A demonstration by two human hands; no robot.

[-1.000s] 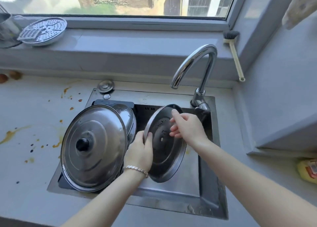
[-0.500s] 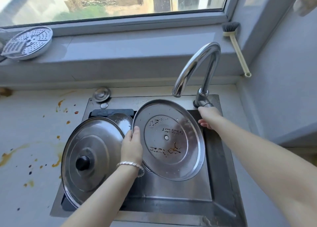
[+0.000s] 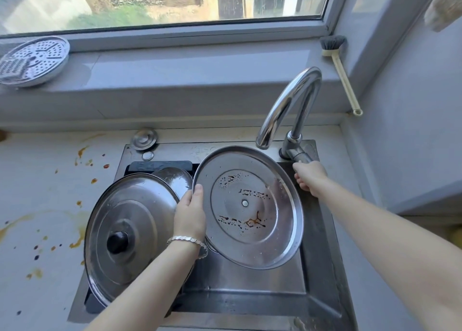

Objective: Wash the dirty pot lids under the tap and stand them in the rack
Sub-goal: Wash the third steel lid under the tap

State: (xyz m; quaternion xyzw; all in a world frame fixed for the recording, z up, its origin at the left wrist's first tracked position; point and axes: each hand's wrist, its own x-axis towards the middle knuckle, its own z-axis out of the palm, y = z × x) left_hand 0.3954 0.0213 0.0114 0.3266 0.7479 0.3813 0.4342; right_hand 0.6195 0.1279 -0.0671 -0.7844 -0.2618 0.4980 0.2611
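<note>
My left hand grips the left rim of a steel pot lid, held underside up over the sink below the tap spout. Brown dried stains mark its inner face. My right hand grips the tap lever at the sink's back right. No water is running. A larger lid with a black knob stands tilted in the dark rack on the sink's left side, with a smaller lid behind it.
Brown sauce spatters cover the counter to the left. A perforated steamer plate lies on the windowsill, a dish brush leans in the right corner. A sink plug sits behind the sink.
My right hand left the lid and reached to the tap lever. My left hand turned the lid from edge-on to underside up beneath the spout.
</note>
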